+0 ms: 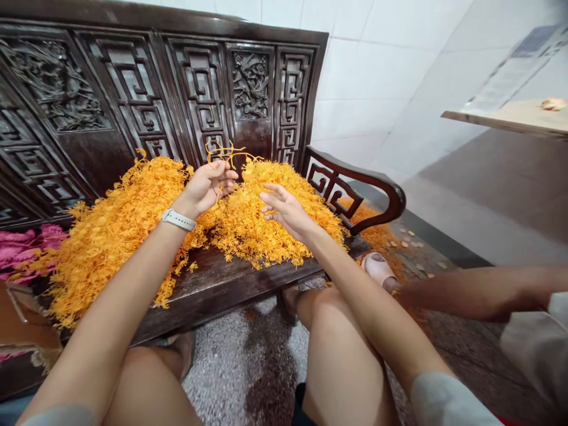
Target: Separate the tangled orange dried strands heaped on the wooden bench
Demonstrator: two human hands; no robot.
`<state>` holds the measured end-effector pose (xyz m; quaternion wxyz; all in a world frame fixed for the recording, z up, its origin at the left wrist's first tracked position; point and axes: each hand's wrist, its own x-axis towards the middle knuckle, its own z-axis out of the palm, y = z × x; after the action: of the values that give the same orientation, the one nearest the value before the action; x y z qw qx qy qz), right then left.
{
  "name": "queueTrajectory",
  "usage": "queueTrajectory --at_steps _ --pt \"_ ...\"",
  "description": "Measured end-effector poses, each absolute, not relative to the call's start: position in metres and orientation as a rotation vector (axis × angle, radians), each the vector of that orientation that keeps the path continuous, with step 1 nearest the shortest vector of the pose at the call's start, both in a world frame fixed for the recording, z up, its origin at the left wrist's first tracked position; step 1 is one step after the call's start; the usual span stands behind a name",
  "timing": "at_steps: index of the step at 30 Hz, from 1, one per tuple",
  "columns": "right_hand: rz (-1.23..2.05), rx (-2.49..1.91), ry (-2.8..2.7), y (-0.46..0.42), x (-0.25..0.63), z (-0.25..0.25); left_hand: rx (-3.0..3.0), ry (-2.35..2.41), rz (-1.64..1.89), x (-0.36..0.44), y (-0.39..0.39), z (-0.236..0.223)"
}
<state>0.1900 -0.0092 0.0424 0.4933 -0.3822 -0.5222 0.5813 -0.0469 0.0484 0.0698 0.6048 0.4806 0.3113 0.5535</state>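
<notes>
Orange branched strands (231, 154) pinched in our left hand (205, 186), just above the middle of the frame's center.

We grip them between thumb and fingers, their thin ends poking up and to the right, while our right hand (286, 210) hovers open, fingers apart and slightly bent, over the right heap (284, 236). That heap and the left heap (119, 219), both of orange pieces, sit side by side on the dark wooden counter (217, 269), before its carved back (251, 83). We wear a pale band (178, 219) on the left wrist. Pink pieces (26, 248) lie at the left edge, above a torn cardboard box (26, 313). Beyond the curved armrest (390, 195), more orange pieces (373, 225) lie on the floor, near a pale pink shoe (379, 269).
</notes>
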Motion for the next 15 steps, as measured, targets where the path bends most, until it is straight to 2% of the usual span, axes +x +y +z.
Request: queueTrajectory --at_steps 7,15 --pt "1.4 -0.791 -1.245 -0.01 0.191 0.04 1.273 0.725 1.062 -0.024 0.043 0.062" --pt "1.237 -0.849 -1.188 -0.001 0.203 0.039 1.355 0.792 1.055 -0.034 0.047 0.059"
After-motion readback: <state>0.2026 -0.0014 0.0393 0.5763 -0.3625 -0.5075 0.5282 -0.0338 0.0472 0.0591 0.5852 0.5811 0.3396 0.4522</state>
